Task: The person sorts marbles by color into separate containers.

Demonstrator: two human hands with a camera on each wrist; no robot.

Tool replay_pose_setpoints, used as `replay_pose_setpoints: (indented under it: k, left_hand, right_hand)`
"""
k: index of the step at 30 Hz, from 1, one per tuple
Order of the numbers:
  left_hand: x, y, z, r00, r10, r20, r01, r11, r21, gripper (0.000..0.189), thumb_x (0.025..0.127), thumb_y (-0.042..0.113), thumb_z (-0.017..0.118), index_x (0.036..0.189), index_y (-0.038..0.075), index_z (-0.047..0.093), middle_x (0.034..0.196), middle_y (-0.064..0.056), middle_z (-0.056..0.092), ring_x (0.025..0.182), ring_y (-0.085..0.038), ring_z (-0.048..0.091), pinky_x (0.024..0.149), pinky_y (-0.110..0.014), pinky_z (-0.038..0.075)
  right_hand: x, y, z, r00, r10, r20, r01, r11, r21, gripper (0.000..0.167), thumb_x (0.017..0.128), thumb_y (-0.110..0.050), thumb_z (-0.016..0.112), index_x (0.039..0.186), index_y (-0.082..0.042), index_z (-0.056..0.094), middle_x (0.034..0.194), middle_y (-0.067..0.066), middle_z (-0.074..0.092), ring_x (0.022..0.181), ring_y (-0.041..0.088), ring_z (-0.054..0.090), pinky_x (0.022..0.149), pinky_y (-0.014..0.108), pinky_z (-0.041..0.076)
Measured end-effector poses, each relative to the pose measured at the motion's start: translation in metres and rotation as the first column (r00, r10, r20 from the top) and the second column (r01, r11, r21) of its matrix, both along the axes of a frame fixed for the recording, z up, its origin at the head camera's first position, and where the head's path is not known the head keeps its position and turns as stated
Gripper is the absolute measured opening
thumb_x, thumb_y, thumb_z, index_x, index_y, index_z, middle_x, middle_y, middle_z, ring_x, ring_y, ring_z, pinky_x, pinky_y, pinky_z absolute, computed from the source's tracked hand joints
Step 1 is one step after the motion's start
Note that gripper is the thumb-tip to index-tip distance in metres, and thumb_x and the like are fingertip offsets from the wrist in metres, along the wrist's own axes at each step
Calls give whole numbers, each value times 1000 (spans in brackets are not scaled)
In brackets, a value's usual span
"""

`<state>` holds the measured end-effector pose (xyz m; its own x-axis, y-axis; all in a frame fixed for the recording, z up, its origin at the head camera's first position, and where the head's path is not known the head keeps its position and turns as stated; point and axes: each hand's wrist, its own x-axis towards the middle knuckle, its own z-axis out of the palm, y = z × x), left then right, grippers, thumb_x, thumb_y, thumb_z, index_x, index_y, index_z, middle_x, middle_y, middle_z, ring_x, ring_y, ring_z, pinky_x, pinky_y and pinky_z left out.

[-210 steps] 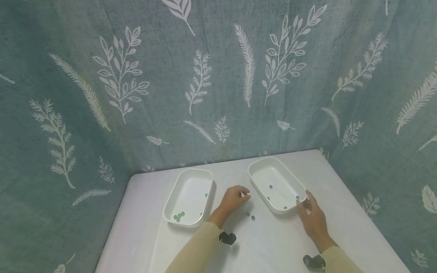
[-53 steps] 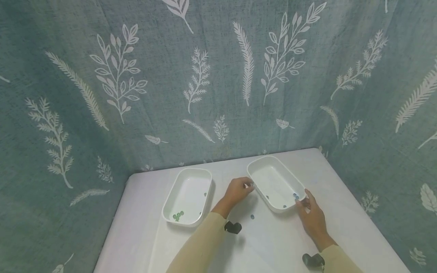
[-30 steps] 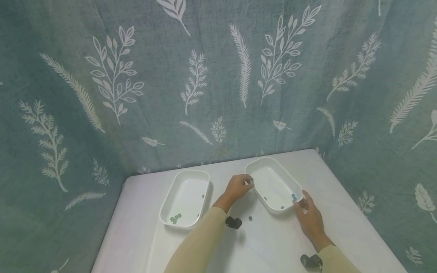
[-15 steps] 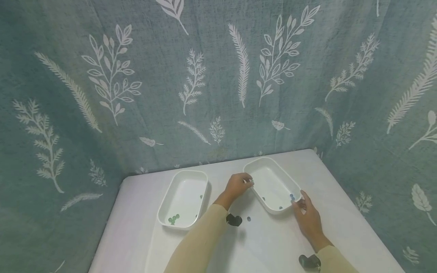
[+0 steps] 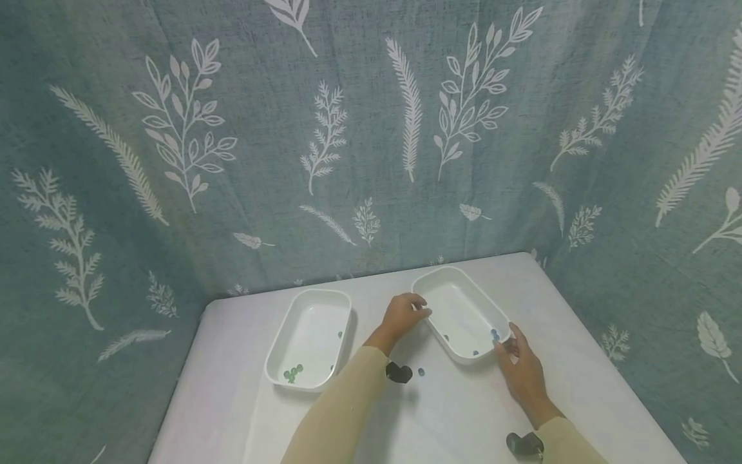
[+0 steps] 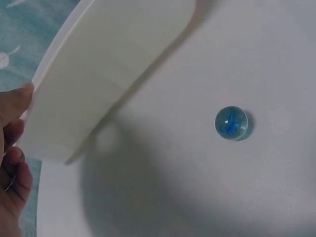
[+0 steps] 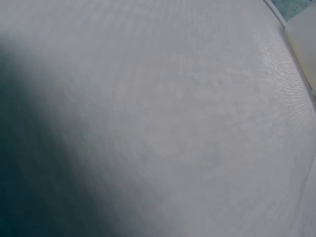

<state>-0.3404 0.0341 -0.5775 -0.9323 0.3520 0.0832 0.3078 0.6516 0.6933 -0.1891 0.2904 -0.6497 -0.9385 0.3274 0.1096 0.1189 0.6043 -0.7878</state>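
Observation:
My left hand (image 5: 400, 316) holds the left rim of the right-hand white tray (image 5: 464, 309), seen in the head view. In the left wrist view its fingertips lie at the rim of the tray (image 6: 108, 54), beside the outer wall. The right hand (image 5: 524, 377) grips the near right corner, thumb and fingers on either side of the rim. Several bluish marbles lie inside, two of them (image 5: 495, 335) close to the right hand. One clear marble with a blue swirl (image 6: 231, 122) rests on the table below the left hand. Whether my left fingers also hide a marble cannot be seen.
A second white tray (image 5: 342, 316) stands to the left, with several green marbles (image 5: 292, 374) near its front corner. The white table (image 5: 226, 361) meets patterned green cloth (image 5: 261, 161) at its back and sides. The right wrist view shows mostly table surface (image 7: 173, 123).
Seven seconds ago two marbles lay on the table; one lies there now. My left hand has moved up and right onto the tray's rim. The right hand has stayed at its corner.

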Motion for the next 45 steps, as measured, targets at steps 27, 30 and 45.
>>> replay_pose_setpoints:
  k: [27, 30, 45]
  left_hand:
    - [25, -12, -17, 999, -9, -34, 12, 996, 92, 18, 87, 29, 73, 102, 19, 73, 88, 14, 64, 79, -6, 54, 69, -24, 49]
    - [29, -14, -16, 999, -15, -31, 18, 996, 91, 19, 88, 31, 72, 103, 20, 73, 89, 15, 64, 80, -6, 55, 70, -25, 50]
    - [51, -28, -12, 998, -48, -37, 51, 996, 79, 20, 88, 28, 73, 105, 17, 72, 91, 13, 65, 82, -9, 58, 71, -25, 51]
  right_hand:
    - [0, -2, 1, 1000, -2, -15, 2, 1000, -2, 71, 100, -52, 43, 157, -19, 16, 136, 26, 50, 124, 47, 45, 99, 66, 35]
    - [-1, -2, 0, 1000, -2, -17, 2, 1000, 3, 72, 100, -53, 43, 157, -20, 15, 135, 26, 50, 124, 47, 45, 98, 67, 35]
    - [-1, -2, -1, 1000, -1, -13, 1, 1000, 6, 72, 100, -53, 43, 157, -19, 15, 134, 25, 51, 124, 46, 45, 98, 66, 36]
